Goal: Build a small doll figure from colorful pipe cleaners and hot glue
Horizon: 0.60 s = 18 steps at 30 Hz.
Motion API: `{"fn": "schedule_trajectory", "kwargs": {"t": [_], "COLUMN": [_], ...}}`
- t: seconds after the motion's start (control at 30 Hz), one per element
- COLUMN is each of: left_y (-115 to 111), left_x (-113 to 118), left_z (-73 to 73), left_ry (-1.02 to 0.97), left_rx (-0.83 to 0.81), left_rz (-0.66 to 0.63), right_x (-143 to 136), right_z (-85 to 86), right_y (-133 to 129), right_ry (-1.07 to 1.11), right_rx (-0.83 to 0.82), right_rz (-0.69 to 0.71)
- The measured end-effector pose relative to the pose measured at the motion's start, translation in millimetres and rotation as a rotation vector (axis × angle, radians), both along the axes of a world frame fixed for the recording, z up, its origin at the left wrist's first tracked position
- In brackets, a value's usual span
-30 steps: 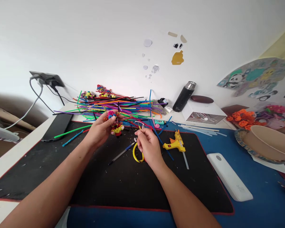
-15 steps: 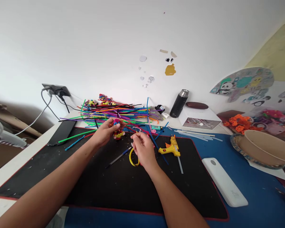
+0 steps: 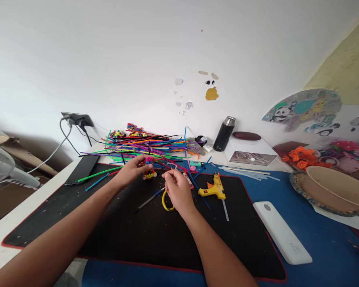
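Note:
My left hand (image 3: 133, 171) is closed on a small colourful pipe-cleaner figure (image 3: 149, 175) in pink, blue, yellow and red, above the black mat (image 3: 131, 239). Just to the right, my right hand (image 3: 178, 189) is held in a pinch, its fingertips a short way from the figure. Whatever lies between those fingertips is too small or hidden to make out. Beneath the right hand a yellow loop handle (image 3: 165, 202) shows on the mat, the rest of it covered. A blue pen (image 3: 149, 200) lies between the two hands.
Behind the hands lies a heap of coloured pipe cleaners (image 3: 143, 146). A yellow glue gun (image 3: 213, 189) rests right of my right hand. Farther right are glue sticks (image 3: 248, 172), a white power bank (image 3: 283, 231) and a bowl (image 3: 338, 187). A black flask (image 3: 224, 134) stands at the wall.
The camera view has tilted up slightly, so the wall and back items sit lower. Both hands keep nearly the same pose; the figure is still in my left hand.

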<state>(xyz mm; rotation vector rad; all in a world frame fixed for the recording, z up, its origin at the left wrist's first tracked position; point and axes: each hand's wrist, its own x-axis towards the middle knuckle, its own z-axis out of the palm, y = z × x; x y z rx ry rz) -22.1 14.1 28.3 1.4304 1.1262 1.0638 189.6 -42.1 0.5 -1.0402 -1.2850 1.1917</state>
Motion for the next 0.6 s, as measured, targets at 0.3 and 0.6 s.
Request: {"fn": "schedule_trajectory", "kwargs": {"t": [0.3, 0.6], "left_y": [6, 26], "left_x": [-9, -17], "left_z": [-4.5, -9.6], "left_ry": [0.031, -0.049], "left_rx": [0.0, -0.011], "left_rz": [0.08, 0.191], "right_x": [1, 2], "right_z": [0.4, -6.6], "right_y": [0, 4], "right_ry": [0.009, 0.001], "right_rx": [-0.047, -0.061], "right_rz": [0.013, 0.014]}}
